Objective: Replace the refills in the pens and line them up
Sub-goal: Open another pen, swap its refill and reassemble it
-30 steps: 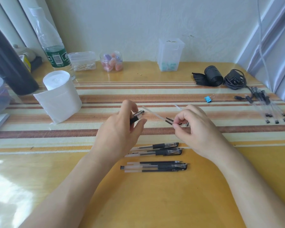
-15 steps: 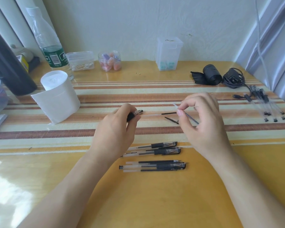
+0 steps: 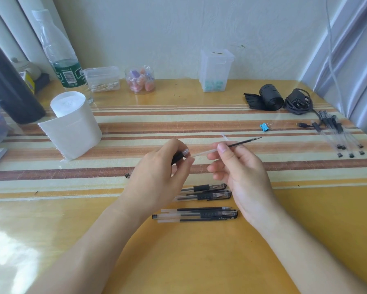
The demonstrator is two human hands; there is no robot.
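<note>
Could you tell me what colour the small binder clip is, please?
The binder clip is blue, seen in the head view.

Left grip, right grip, both in pinch

Clear plastic pens with black grips lie side by side on the glossy yellow counter, just before the striped woven mat. On the mat, a white paper roll stands left, a blue binder clip right.

pen barrel mostly hidden (inside left hand)
</note>
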